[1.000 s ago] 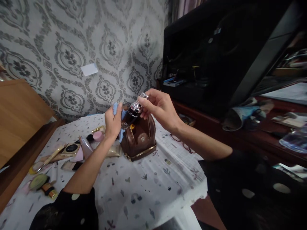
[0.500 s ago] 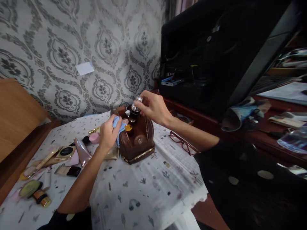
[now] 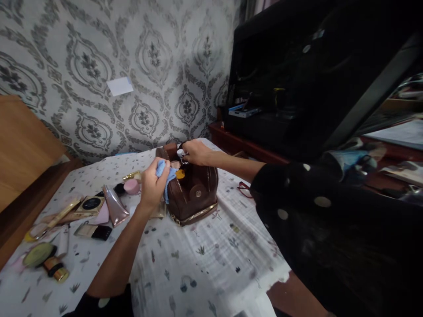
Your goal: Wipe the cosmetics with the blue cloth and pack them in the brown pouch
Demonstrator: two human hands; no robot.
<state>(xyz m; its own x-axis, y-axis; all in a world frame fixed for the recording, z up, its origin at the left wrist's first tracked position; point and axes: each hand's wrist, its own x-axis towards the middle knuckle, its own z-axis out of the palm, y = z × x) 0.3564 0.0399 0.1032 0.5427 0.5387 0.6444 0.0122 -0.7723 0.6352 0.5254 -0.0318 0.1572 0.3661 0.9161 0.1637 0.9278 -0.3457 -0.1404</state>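
An unzipped brown leather bag stands on the patterned cloth, its flap opened toward me. At its left rim my left hand is closed around a blue cloth. My right hand reaches into the bag's mouth from the right, its fingers round a small bottle with a shiny silver cap; the bottle's body is hidden inside. Beside that cap a white cap pokes up, and a yellow-orange item shows near the blue cloth.
Makeup lies spread at left: a pink tube, a compact, a wide brush, a pink jar and several others. Red-framed glasses rest right of the bag, partly behind my sleeve. A large black screen stands behind at right.
My right hand has lowered the silver-capped bottle from above the opening down into the bag. My left hand keeps the blue cloth at the bag's left rim. The view has shifted slightly.
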